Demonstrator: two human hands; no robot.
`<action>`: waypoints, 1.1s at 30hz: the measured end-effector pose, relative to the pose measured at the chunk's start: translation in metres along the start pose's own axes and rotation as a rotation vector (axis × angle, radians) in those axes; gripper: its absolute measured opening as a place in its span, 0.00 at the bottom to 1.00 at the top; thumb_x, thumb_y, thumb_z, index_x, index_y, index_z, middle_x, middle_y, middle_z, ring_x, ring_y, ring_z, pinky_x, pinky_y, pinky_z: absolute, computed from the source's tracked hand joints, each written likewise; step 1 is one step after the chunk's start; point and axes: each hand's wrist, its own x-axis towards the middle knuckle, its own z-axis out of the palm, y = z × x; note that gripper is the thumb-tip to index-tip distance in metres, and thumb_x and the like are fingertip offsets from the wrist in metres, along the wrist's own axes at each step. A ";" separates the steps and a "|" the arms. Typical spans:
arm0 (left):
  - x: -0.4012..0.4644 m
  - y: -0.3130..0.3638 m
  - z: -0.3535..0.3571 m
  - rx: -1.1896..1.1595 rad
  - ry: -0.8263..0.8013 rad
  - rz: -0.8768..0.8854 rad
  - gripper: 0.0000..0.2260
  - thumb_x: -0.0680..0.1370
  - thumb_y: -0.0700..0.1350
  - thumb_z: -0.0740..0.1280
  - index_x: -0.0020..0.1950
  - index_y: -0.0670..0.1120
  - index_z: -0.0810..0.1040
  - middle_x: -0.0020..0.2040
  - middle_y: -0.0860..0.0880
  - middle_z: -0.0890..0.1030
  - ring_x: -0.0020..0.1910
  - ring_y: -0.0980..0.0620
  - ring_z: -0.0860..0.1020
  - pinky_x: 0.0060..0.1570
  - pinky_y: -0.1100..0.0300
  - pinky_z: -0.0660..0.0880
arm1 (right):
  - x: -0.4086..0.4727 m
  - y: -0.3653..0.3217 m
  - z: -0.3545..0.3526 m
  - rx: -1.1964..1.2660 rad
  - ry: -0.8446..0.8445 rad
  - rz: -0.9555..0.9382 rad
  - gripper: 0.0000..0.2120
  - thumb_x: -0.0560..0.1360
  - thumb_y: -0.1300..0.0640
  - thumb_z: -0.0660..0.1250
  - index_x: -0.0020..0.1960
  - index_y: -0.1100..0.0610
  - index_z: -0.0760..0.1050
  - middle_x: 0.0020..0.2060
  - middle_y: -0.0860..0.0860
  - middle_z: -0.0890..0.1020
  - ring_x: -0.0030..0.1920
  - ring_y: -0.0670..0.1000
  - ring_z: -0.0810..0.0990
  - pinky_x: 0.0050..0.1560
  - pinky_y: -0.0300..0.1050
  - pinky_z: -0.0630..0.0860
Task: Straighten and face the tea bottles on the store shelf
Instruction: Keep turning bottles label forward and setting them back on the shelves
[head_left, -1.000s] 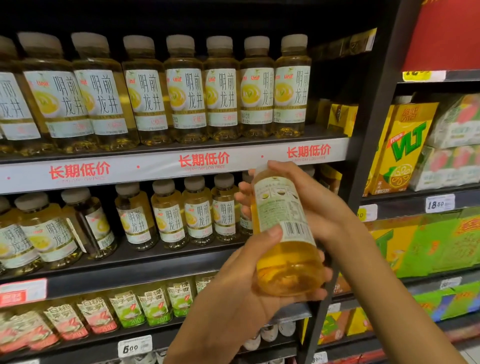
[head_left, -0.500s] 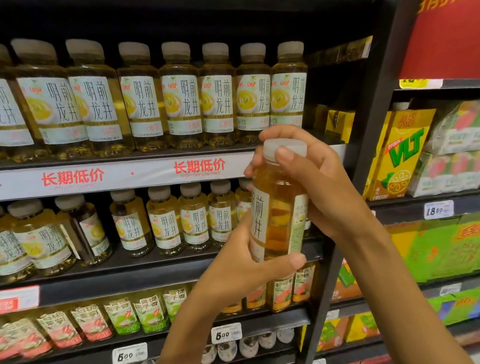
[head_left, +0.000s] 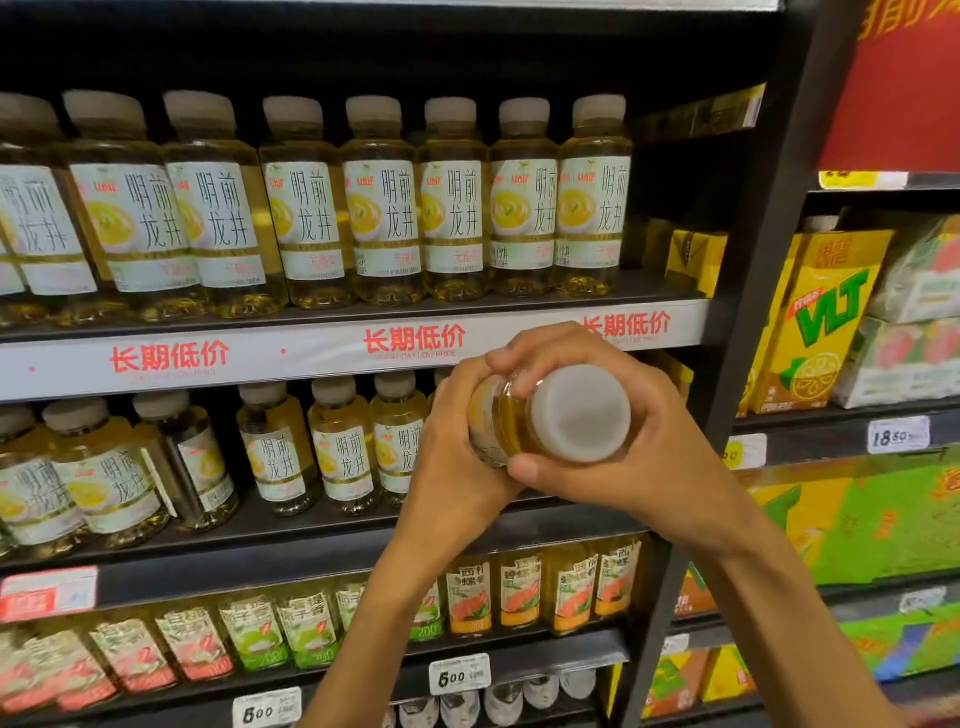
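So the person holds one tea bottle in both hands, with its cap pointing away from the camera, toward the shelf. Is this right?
Not quite. The head view shows the tea bottle tipped so its white cap points toward the camera, not toward the shelf. The rest holds: the left hand and the right hand both grip it.

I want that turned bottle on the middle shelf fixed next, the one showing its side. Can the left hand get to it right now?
Probably not yet: the left hand grips the held tea bottle together with the right hand. The path to the turned bottle looks open otherwise.
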 end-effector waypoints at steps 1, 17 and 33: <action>0.000 0.001 0.000 -0.003 -0.002 0.009 0.23 0.67 0.57 0.72 0.60 0.59 0.71 0.55 0.57 0.77 0.56 0.57 0.77 0.51 0.59 0.78 | 0.000 -0.001 0.001 -0.018 -0.003 -0.016 0.18 0.66 0.69 0.73 0.52 0.59 0.73 0.55 0.56 0.77 0.59 0.46 0.76 0.59 0.37 0.70; -0.039 0.029 -0.004 -0.389 -0.524 -0.164 0.19 0.63 0.56 0.76 0.48 0.75 0.76 0.46 0.68 0.82 0.49 0.66 0.81 0.44 0.72 0.76 | 0.029 0.005 -0.011 0.758 -0.038 0.298 0.21 0.70 0.49 0.72 0.55 0.60 0.74 0.46 0.55 0.83 0.48 0.56 0.83 0.50 0.50 0.79; -0.039 0.021 0.007 -1.041 -0.384 -0.535 0.29 0.73 0.65 0.57 0.58 0.44 0.80 0.43 0.41 0.82 0.34 0.48 0.81 0.32 0.57 0.78 | 0.027 0.005 -0.010 0.499 0.207 0.366 0.15 0.77 0.50 0.60 0.59 0.56 0.75 0.45 0.53 0.84 0.51 0.56 0.83 0.52 0.49 0.80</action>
